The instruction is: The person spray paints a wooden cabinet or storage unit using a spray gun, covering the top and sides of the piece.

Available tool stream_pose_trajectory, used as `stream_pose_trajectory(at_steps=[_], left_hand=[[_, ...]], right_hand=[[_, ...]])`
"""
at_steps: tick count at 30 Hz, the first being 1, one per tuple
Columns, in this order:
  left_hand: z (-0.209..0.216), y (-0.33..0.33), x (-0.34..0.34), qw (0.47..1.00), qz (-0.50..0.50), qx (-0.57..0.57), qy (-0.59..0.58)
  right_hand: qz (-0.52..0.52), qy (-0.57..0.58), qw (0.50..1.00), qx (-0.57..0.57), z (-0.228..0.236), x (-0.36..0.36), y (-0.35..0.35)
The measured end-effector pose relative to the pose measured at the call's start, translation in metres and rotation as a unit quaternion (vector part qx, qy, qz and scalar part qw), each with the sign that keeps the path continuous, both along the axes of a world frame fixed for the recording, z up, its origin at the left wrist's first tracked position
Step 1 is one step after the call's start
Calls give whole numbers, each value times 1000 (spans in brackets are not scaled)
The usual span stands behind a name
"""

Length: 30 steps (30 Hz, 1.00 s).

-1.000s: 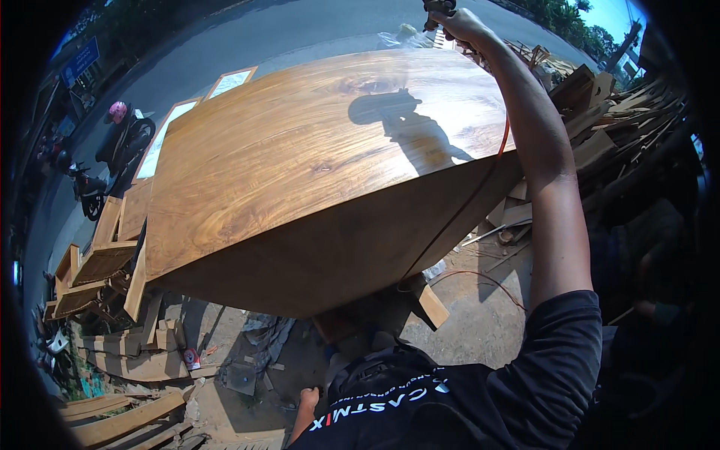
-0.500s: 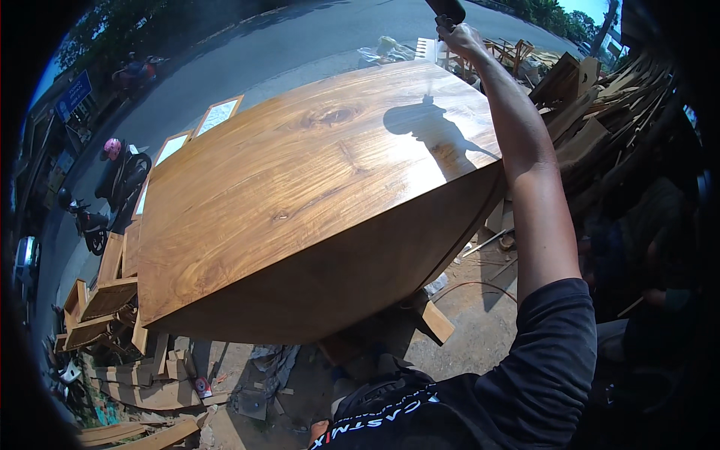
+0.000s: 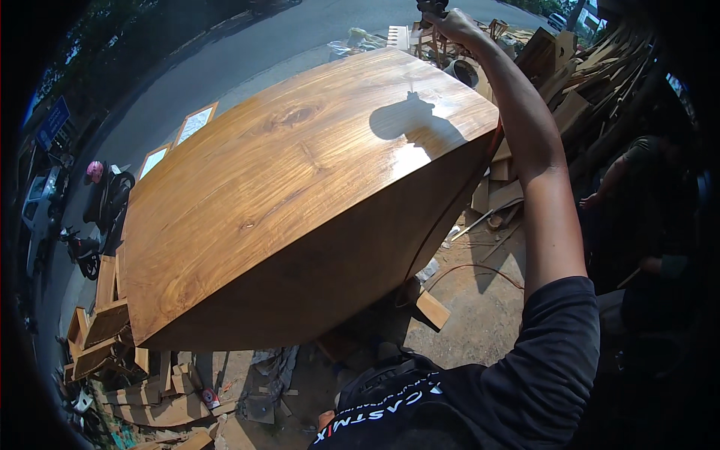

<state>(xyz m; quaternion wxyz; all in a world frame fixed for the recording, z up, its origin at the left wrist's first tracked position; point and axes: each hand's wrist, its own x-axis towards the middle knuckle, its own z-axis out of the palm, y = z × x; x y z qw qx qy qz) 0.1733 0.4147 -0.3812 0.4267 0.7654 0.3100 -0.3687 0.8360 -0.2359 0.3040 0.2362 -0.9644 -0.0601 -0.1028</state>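
Note:
High at the top edge, my right hand (image 3: 455, 27) is closed around a dark spray gun (image 3: 433, 7), which the picture cuts off in part. Below it lies a large varnished wooden tabletop (image 3: 247, 180) with knots and grain, tilted on its side edge and glossy in the sun. The shadow of the hand and the gun's rounded cup (image 3: 394, 120) falls across its right part. A reddish hose (image 3: 491, 146) hangs down by the tabletop's right corner. A small skin-coloured patch (image 3: 325, 421) shows by my shirt, but my left hand cannot be made out.
Scrap planks (image 3: 592, 82) are heaped at right, beside a person (image 3: 630, 180) in shade. Wooden frames and offcuts (image 3: 105, 322) lie at lower left. A wood block (image 3: 433, 309) juts from beneath the tabletop. Beyond are a road (image 3: 225, 60), a motorbike (image 3: 109, 199) and a car (image 3: 37, 195).
My right hand and the spray gun have moved a little left and up, so the gun is more cut off. Its shadow has shifted left over the tabletop. A car has come into view at left.

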Motion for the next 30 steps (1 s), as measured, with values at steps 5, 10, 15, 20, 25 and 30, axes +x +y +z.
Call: stream_pose_trajectory(at_steps=[5,10,15,20,25,30], left_hand=[[-20,-1,35,997,-71,-19,-21],[-14,14,93,981,-190,15,-42],[48,-45,204,933,-107,-82,-335],[257,-160,296,898,-195,-269,-288],[375,-213,292,692,-316,-365,-536],[351,-145,251,766,-310,-424,-370]], right_hand=[[-153,-96,981,-71,-21,-16,-76],[-137,-148,979,41,-41,-120,-46],[-138,-148,947,248,-69,-217,10],[-80,-104,890,437,-132,-328,140],[44,-31,833,551,-214,-399,259],[58,43,893,443,-279,-437,333]])
